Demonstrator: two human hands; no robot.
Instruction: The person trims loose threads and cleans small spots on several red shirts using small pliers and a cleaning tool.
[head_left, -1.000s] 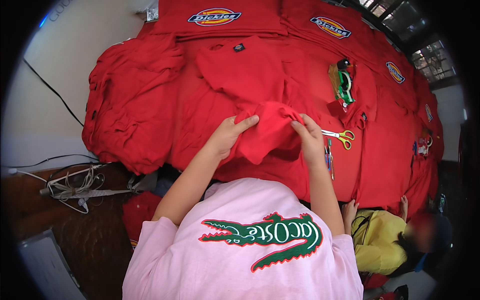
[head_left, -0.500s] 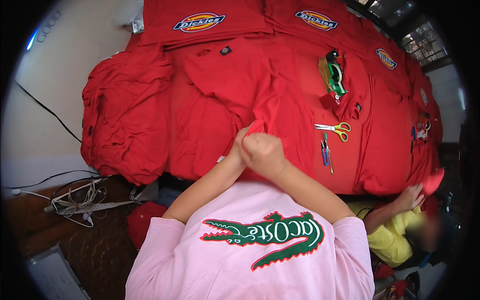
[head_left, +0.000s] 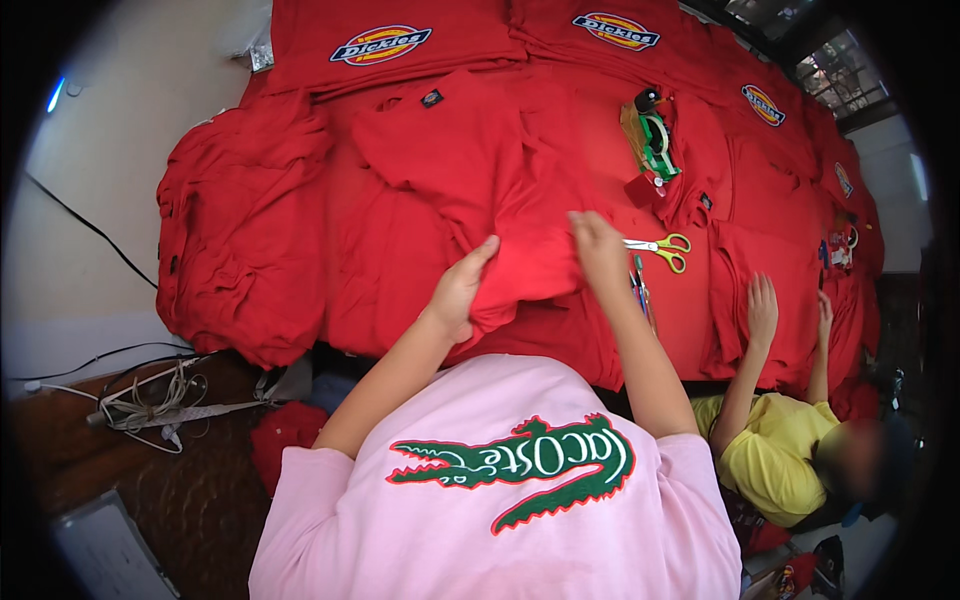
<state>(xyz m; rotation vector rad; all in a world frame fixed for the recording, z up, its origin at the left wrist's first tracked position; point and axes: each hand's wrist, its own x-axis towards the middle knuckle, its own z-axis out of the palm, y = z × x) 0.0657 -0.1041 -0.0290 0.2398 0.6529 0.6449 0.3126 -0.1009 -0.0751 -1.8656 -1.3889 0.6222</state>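
Note:
A red T-shirt lies rumpled on the table before me, a small dark label at its neck. Its near part, which looks like a sleeve, is stretched between my hands. My left hand holds that part's left side, thumb along the edge, the other fingers partly hidden by cloth. My right hand is closed on the right side of the same cloth, fingertips pinched at its upper edge. Just right of that hand lie yellow-handled scissors and slim tools, partly covered by my right forearm.
A heap of red garments is at the left. Folded red shirts with oval patches line the far side. A green tape dispenser stands beyond the scissors. At right, a person in yellow reaches over red cloth. Cables hang lower left.
My hands, bunched together on the cloth before, have moved apart, spreading it between them. The other person's hands have moved from a raised red piece to above the table cloth.

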